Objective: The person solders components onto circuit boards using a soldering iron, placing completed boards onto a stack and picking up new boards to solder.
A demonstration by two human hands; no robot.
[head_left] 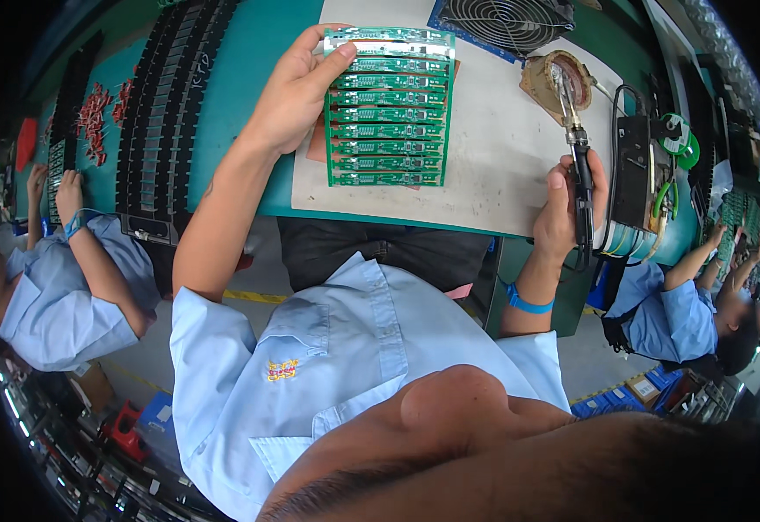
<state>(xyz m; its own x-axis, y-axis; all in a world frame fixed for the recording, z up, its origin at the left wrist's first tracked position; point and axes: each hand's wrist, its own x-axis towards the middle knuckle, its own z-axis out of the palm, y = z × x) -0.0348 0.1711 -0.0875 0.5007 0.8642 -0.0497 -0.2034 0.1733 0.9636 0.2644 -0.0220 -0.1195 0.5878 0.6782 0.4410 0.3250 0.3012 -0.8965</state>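
Observation:
My left hand (303, 83) grips the upper left edge of a green circuit board panel (388, 115), thumb on top. The panel is made of several narrow boards in rows, with small dark chips and silvery pads. It is over the pale work mat (493, 165), with some brown-orange material partly showing beneath it. My right hand (562, 204) is wrapped round the dark handle of a soldering iron (582, 170). The iron's metal tip end reaches into a round, worn solder pot (562, 83) at the back right.
A black fan (506, 22) stands at the back. Right of the iron are a black box (632, 170), a green solder spool (681, 143) and green-handled pliers (665, 202). A black conveyor track (167, 113) runs on the left. Co-workers sit at both sides (71, 287).

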